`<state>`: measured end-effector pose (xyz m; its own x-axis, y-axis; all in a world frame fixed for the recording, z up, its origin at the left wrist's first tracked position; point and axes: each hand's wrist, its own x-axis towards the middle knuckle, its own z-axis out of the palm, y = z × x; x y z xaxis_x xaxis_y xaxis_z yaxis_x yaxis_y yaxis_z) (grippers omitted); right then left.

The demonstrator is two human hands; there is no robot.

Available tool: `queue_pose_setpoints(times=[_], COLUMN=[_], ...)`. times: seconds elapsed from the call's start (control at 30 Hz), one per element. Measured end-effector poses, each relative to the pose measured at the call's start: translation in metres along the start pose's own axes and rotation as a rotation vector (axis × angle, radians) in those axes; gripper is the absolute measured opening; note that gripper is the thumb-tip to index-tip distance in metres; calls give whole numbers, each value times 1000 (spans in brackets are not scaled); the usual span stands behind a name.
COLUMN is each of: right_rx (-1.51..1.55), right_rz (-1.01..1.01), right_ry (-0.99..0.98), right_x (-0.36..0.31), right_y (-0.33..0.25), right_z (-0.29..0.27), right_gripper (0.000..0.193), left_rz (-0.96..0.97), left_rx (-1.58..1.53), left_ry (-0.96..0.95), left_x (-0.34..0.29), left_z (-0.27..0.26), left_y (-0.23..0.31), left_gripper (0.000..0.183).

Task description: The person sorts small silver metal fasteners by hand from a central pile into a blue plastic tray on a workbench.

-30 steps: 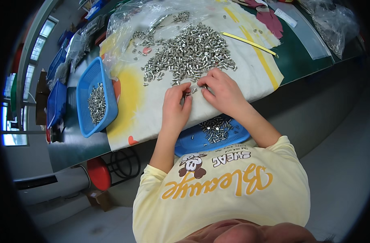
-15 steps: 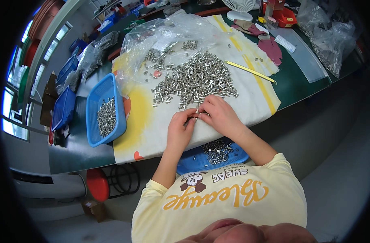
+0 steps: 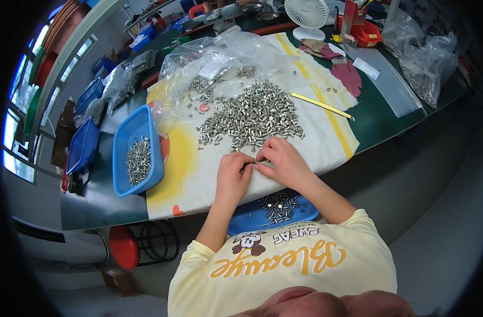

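Note:
At the near edge of a pile of small silver metal parts, shaped like short headed pins or rivets [image 3: 254, 113], my two hands meet over the white cloth [image 3: 199, 185]. My left hand [image 3: 233, 171] is closed, its thumb and fingertips pinching a small metal part. From the other side my right hand [image 3: 283, 161] pinches at the same spot, fingers curled. Fingertips cover most of that part. Below them, between the table edge and my body, a blue tray [image 3: 238, 224] holds more loose metal parts. Another blue basket [image 3: 155, 169], left on the table, contains similar pieces.
Clear plastic bags [image 3: 183, 58] lie behind the pile. A yellow strip [image 3: 323, 106] rests right of it. Farther back stand a white fan [image 3: 307, 16] and a red bin [image 3: 366, 34]; a maroon cloth [image 3: 346, 76] lies nearer. A red stool [image 3: 124, 247] is below the table's left side.
The view has tilted slightly, so the table scene sits lower in the picture. Both hands stay together by the pile, and their fingertips have shifted a little around the small part.

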<state>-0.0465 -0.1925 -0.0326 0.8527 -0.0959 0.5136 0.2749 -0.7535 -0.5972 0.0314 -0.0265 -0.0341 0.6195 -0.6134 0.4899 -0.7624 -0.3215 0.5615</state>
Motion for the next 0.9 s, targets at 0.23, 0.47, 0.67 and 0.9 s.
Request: queue_pose_setpoints(times=[0.23, 0.47, 0.67, 0.9], right_rx=[6, 33, 40, -18], right_rz=[-30, 41, 101, 32], right_ry=[7, -18, -1, 4], right_x=[-6, -7, -11, -14], right_y=[-3, -1, 3, 6], right_z=[-3, -5, -16, -16], right_gripper=[19, 26, 27, 18], left_rz=[-111, -146, -70, -156], left_rx=[-151, -282, -126, -148], left_ry=[-66, -118, -147, -119], left_x=[-6, -6, -7, -8], left_z=[0, -7, -20, -15], left_y=[5, 4, 0, 4], left_gripper=[16, 34, 32, 22])
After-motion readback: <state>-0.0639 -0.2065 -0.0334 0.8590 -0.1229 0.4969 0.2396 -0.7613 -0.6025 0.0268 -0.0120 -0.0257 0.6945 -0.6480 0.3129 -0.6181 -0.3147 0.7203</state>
